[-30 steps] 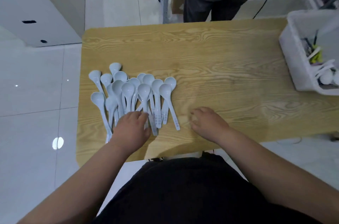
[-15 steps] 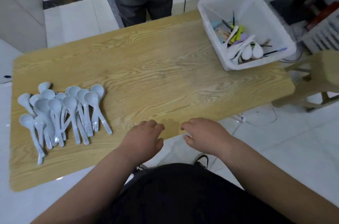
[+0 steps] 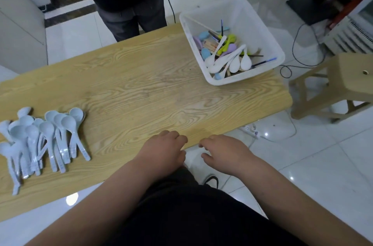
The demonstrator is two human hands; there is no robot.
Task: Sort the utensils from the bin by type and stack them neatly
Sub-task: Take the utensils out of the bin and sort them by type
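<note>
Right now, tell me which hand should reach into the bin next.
Right. The right hand, empty, lies nearer the white bin; the left hand sits toward the blue spoons.

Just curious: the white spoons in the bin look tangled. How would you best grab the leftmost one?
Probably pinch the leftmost white spoon by its handle, from above: it lies topmost in the bin, handle angled up and uncovered, while its bowl sits low by the wall.

Head view looks steeply down, close over the table point(image 3: 141, 88); single view.
</note>
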